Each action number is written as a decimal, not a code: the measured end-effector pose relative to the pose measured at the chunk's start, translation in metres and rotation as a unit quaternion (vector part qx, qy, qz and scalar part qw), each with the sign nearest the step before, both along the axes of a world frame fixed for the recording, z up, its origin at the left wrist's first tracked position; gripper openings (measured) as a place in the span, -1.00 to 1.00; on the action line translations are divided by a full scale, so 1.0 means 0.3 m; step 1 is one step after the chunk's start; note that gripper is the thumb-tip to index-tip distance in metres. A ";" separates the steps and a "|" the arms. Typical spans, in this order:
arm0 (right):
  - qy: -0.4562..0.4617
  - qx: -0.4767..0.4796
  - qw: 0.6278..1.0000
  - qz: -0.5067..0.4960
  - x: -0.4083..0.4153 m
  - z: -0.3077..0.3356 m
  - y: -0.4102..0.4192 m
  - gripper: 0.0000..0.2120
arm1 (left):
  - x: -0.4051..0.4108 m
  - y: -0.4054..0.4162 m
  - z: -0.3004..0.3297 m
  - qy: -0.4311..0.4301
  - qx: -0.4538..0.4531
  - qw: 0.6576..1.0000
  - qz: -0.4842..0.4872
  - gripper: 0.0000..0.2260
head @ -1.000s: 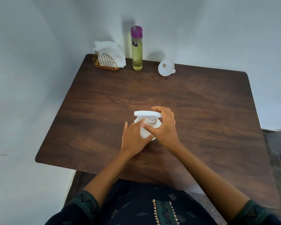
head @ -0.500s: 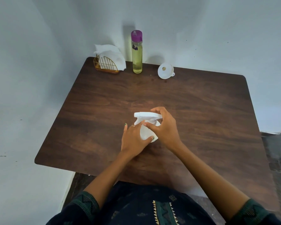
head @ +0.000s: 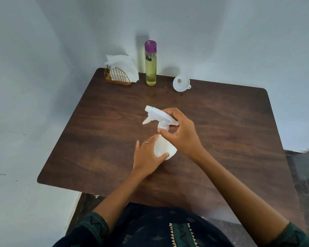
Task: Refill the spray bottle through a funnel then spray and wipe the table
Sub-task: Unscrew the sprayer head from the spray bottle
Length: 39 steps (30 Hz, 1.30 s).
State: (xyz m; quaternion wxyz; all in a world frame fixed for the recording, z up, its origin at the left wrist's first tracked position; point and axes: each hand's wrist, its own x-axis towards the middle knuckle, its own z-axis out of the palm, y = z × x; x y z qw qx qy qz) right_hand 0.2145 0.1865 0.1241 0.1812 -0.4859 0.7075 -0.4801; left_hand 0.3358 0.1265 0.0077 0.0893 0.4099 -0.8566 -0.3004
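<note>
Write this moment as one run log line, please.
step: taking off spray head | left hand: grips bottle | right hand: holds spray head | funnel: untouched at far edge

I can see a gold wire napkin holder (head: 117,77) stuffed with white paper napkins (head: 122,65), and a grey wall (head: 239,41) right behind it.

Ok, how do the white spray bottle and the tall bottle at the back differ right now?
The white spray bottle is squat and opaque; the tall bottle is slim, clear, with yellowish liquid. The left hand grips the spray bottle, whose trigger head the right hand holds; the tall one stands untouched under its purple cap. Both stand on the table.
</note>
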 end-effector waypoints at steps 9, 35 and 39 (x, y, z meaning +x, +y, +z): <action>0.002 -0.037 0.999 -0.001 -0.004 0.155 -0.024 -0.60 | -0.004 0.006 0.032 -0.020 0.023 1.000 0.001 -0.32; 0.012 -0.055 0.998 0.027 -0.007 0.388 -0.023 -0.64 | -0.109 -0.006 0.251 0.145 0.000 0.989 -0.002 -0.83; 0.019 -0.066 0.997 0.041 0.005 0.414 -0.022 -0.66 | -0.110 -0.006 0.251 0.140 -0.025 0.990 0.018 -0.89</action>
